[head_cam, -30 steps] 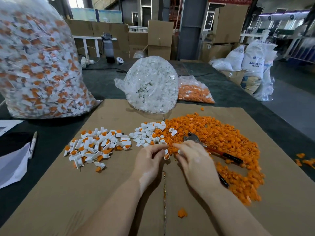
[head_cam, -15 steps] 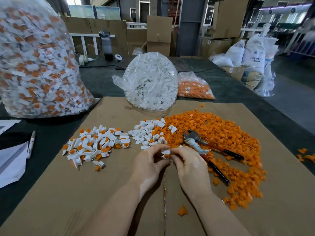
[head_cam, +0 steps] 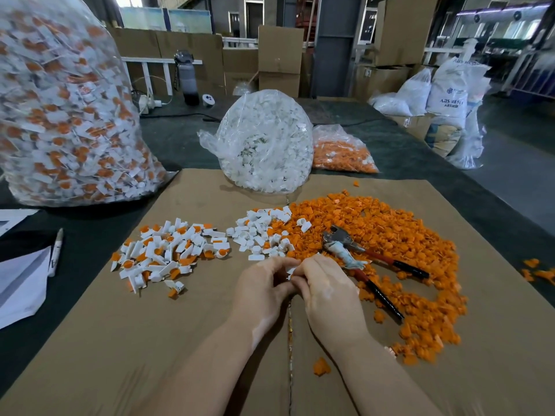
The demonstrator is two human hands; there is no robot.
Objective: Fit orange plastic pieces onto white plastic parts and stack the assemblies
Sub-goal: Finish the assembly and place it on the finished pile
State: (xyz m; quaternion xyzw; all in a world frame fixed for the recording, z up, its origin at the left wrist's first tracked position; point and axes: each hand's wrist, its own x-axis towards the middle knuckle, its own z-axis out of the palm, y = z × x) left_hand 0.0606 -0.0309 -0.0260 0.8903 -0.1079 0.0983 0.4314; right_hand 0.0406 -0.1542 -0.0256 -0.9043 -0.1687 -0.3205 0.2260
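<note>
Both hands meet mid-desk, near the front edge: left hand and right hand pinch one white part between curled fingertips, orange pieces heaped just right.

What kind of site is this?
Likely a small factory or warehouse assembly bench: a big bag of finished parts, resin sacks on the floor, stacked cardboard boxes, and both hands pinching a white piece.
</note>
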